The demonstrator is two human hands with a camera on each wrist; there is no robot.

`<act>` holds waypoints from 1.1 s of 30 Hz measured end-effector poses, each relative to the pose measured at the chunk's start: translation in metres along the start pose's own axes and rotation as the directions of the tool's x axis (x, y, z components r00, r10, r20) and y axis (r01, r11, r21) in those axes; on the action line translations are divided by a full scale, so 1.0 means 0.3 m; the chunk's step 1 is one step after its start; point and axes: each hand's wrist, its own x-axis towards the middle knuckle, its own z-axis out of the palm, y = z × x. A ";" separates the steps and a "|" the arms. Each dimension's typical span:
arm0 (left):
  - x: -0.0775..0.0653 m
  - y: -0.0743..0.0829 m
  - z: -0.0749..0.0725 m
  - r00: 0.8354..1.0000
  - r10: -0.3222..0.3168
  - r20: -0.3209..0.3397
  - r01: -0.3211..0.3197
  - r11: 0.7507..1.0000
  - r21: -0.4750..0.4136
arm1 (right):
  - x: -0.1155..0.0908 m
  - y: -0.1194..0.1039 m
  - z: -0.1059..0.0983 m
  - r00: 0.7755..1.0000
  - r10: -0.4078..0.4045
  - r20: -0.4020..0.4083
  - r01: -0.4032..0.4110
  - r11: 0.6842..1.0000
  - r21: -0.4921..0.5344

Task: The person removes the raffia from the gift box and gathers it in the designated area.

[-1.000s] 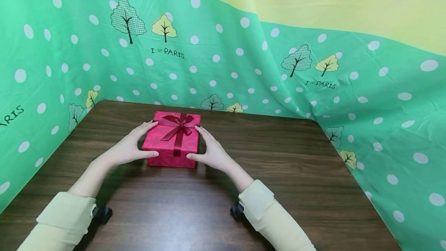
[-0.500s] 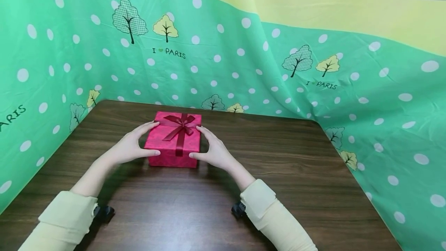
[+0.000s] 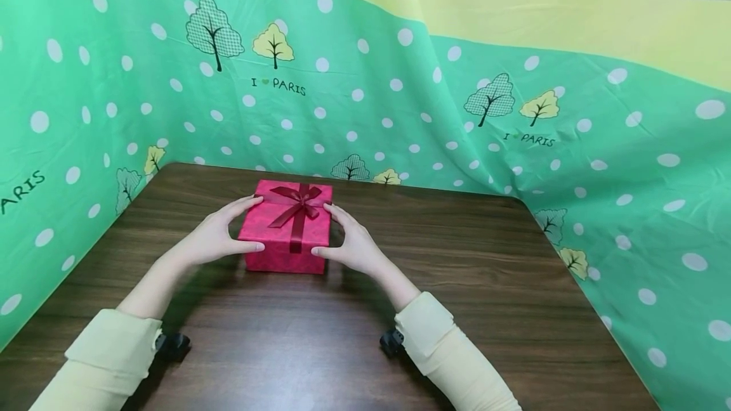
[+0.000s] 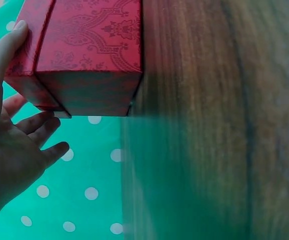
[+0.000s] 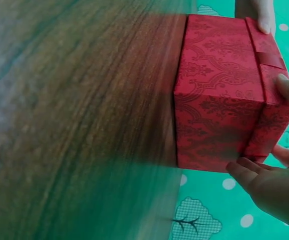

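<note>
A crimson gift box (image 3: 285,262) with a faint ornamental pattern stands on the table. Across its lid (image 3: 314,228) runs a dark red ribbon bow (image 3: 301,203). My left hand (image 3: 212,238) holds the lid's left side, its thumb on the front face and its fingers along the side. On the opposite side, my right hand (image 3: 355,247) grips the lid in the same way. Both thumbs lie on the lid's rim in the wrist views, where the lid (image 4: 25,64) fits over the box's lower part (image 5: 219,70). The inside of the box is hidden.
A dark wood-grain table (image 3: 457,290) lies beneath the box. Green and yellow printed cloth (image 3: 365,81) hangs behind it and at both sides. Small black devices, such as the left one (image 3: 174,347), sit at both wrists.
Both thumbs and the lid sit very slightly higher against the box's lower part. The whole view has drifted a little, shifting the scene slightly to the right. Both hands keep their hold.
</note>
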 end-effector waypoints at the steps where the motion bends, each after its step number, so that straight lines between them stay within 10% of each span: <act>1: 0.001 -0.001 -0.002 1.000 0.002 -0.001 -0.002 1.000 -0.001 | 0.000 -0.001 -0.001 1.000 -0.002 -0.002 0.002 1.000 0.004; 33: 0.016 0.051 -0.074 0.998 -0.056 0.031 0.059 0.994 -0.095 | 0.013 -0.073 -0.077 0.999 -0.009 -0.044 0.015 0.990 0.141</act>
